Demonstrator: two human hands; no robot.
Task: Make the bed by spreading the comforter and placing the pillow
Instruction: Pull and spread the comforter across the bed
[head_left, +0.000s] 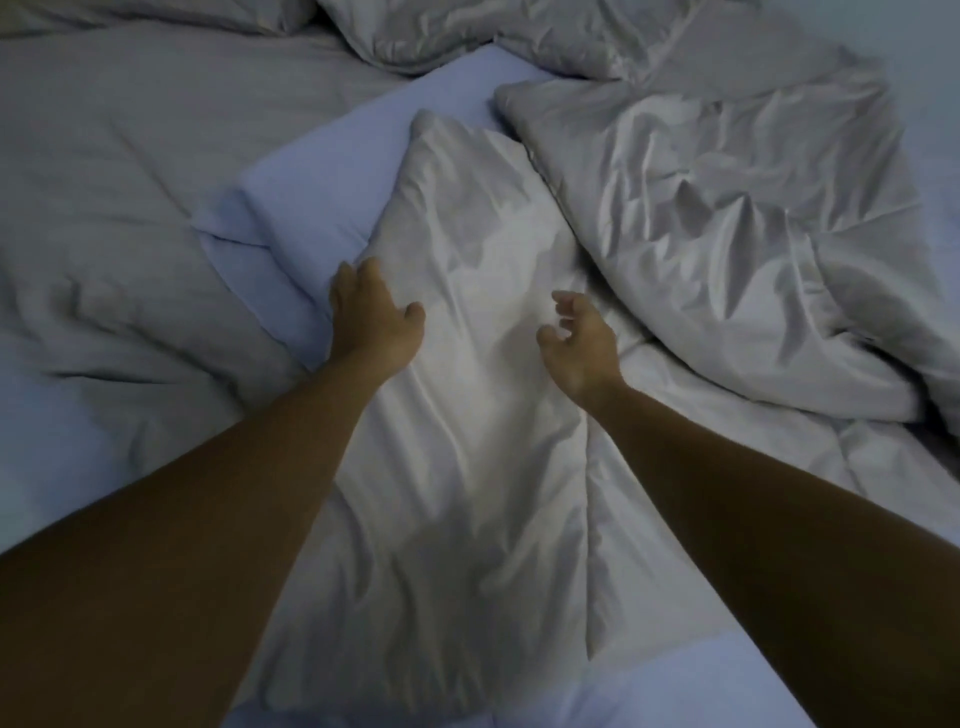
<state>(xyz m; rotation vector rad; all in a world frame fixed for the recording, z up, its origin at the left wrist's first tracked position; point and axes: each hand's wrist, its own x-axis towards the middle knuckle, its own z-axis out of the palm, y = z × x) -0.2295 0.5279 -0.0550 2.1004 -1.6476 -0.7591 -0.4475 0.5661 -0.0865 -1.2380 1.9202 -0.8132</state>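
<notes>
A crumpled light grey comforter (727, 218) lies bunched across the right and far side of the bed. A long grey pillow (467, 415) lies lengthwise in the middle, running toward me. My left hand (371, 317) rests on the pillow's left edge, fingers curled over it. Just over the pillow's right side, my right hand (579, 343) hovers with its fingers apart and holds nothing. A pale blue pillow (322, 197) lies partly under the grey pillow, to its upper left.
The pale blue bed sheet (62, 457) shows at the left and along the near edge. More grey bedding (130, 156) covers the far left. Another folded heap of grey cloth (467, 31) sits at the far end.
</notes>
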